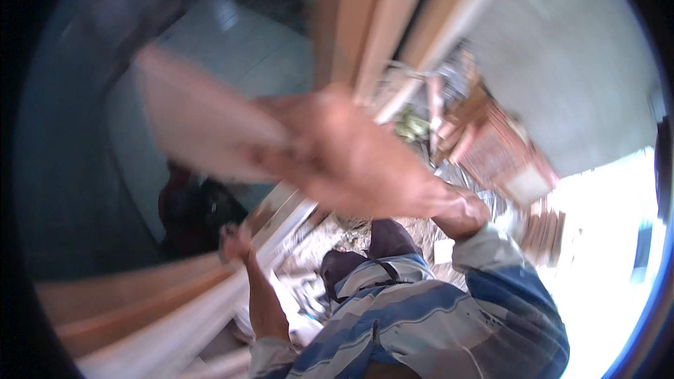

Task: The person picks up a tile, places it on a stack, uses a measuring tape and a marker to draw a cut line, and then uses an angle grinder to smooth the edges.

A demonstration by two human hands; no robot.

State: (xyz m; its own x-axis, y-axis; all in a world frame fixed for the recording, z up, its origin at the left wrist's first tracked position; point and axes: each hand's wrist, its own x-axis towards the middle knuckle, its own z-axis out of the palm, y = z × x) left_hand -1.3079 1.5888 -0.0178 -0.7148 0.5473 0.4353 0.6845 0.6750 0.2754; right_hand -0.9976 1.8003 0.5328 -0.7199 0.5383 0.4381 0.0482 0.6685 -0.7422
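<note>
My right hand (330,147) is raised close in front of me, across the middle of the view, and smeared by motion. It grips one end of a flat, pale pinkish-brown board (210,116) that points to the upper left; its exact kind is too blurred to tell. Lower and to the left, my left hand (236,244) rests at the wooden frame (270,221), its fingers curled. Whether it holds the frame or some small thing there is unclear.
Tall wooden posts (361,21) rise at the top. Beyond the frame lies a shiny tiled floor (246,45) with a dark red-and-black object (193,203). To the right are a reddish crate (502,151), stacked bricks or tiles (543,235) and a pale wall (576,56). Debris litters the ground.
</note>
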